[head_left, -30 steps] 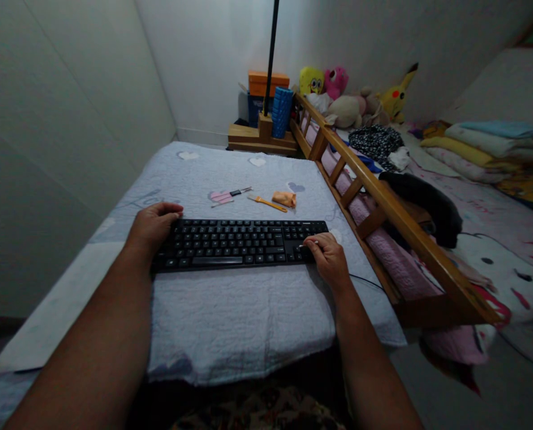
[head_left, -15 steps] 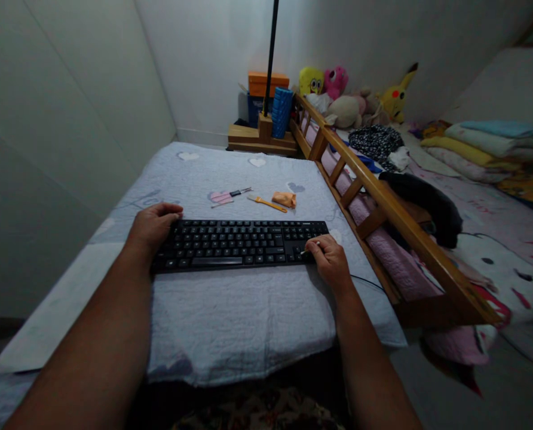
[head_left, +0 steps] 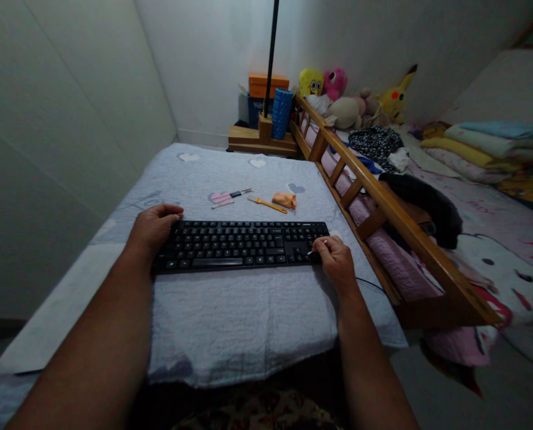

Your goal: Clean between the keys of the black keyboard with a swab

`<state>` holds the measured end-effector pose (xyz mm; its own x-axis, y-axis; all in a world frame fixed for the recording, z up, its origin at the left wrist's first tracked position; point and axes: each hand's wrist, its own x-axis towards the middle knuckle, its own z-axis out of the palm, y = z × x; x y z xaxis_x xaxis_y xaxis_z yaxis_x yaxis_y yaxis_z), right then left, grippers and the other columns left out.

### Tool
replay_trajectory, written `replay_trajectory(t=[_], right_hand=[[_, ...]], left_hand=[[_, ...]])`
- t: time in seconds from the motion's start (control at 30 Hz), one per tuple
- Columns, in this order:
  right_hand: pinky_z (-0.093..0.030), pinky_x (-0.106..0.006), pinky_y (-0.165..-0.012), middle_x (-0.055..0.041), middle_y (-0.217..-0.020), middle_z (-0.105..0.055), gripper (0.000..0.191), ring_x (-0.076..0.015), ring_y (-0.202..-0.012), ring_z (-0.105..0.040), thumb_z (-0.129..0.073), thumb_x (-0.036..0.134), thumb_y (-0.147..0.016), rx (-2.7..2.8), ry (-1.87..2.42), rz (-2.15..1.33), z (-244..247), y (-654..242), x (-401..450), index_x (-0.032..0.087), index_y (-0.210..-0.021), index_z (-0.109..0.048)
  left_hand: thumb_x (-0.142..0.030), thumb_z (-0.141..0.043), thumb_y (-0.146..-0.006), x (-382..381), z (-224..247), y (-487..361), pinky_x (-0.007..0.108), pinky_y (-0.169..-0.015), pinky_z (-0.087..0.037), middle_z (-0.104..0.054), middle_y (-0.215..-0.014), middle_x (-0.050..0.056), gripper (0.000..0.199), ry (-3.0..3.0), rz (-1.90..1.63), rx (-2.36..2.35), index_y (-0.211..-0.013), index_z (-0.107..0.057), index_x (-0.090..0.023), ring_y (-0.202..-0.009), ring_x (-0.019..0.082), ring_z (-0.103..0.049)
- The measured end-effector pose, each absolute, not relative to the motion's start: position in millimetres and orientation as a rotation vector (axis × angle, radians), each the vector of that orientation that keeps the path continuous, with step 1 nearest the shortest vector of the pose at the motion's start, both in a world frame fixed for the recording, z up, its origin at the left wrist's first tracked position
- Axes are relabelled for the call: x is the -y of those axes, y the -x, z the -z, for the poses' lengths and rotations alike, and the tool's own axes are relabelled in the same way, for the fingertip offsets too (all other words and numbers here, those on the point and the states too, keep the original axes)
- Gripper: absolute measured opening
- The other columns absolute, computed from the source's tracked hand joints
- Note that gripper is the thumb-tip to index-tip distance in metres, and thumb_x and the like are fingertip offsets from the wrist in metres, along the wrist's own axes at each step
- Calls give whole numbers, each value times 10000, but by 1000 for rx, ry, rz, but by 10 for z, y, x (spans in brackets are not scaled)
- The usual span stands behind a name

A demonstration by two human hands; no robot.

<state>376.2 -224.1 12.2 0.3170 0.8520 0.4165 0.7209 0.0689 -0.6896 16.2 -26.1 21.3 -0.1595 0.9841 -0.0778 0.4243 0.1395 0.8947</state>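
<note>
A black keyboard lies flat on the quilted cloth in front of me. My left hand grips its left end, thumb and fingers around the upper left corner. Pinched in my right hand is a thin white cotton swab, its tip down at the keys near the right end. My fingers hide most of the swab and part of the number pad. Beyond the keyboard lie a yellow-handled brush, a crumpled orange cloth, a dark-and-pink slim tool and another thin stick.
The pale blue cloth covers the table. A wooden bed rail runs along the right side, with bedding and plush toys behind it. The keyboard cable trails off right. At the back stand a blue roller and an orange box.
My right hand has shifted slightly right along the keyboard with the cotton swab. My left hand keeps its hold, and the keyboard is nearly unmoved.
</note>
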Motion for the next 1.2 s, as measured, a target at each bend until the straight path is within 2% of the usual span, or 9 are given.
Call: replay_trajectory(t=[0.2, 0.37, 0.7, 1.03, 1.2], right_hand=[[-435, -379, -762, -38, -747, -678, 270, -234, -810, -609, -527, 282, -913, 1436, 1689, -195, -135, -3760, 2256, 237, -670, -636], [-432, -373, -749, -34, -723, -669, 274, -228, -786, -609, -534, 292, -908, 1445, 1687, -217, -153, -3753, 2270, 233, -660, -635], [-461, -380, -739, -39, -715, -664, 285, -226, -778, -623, -540, 289, -903, 1464, 1641, -272, -161, -3761, 2290, 239, -641, -641], [-471, -372, -756, -41, -746, -676, 275, -224, -810, -629, -541, 293, -912, 1512, 1623, -292, -182, -3717, 2300, 237, -672, -664], [-466, -375, -760, -44, -746, -680, 281, -225, -817, -628, -539, 298, -919, 1540, 1607, -308, -181, -3699, 2291, 236, -673, -660]], left_hand=[[-255, -672, -628, 228, -174, -132, 388, -940, -475, -736, -916, 55, 271, -1432, -947, -1708, -882, -729, -181, -911, 246, -640], [-279, -681, -627, 199, -124, -106, 391, -947, -466, -734, -944, 63, 320, -1427, -932, -1704, -925, -734, -174, -886, 240, -636], [-262, -680, -619, 214, -144, -123, 370, -918, -476, -734, -915, 49, 290, -1409, -952, -1698, -895, -730, -187, -874, 234, -641], [-279, -682, -609, 220, -136, -125, 352, -835, -497, -712, -826, 34, 296, -1398, -945, -1717, -887, -733, -191, -779, 219, -623], [-277, -677, -616, 231, -162, -136, 366, -883, -485, -725, -877, 45, 282, -1433, -947, -1722, -878, -730, -186, -844, 232, -633]])
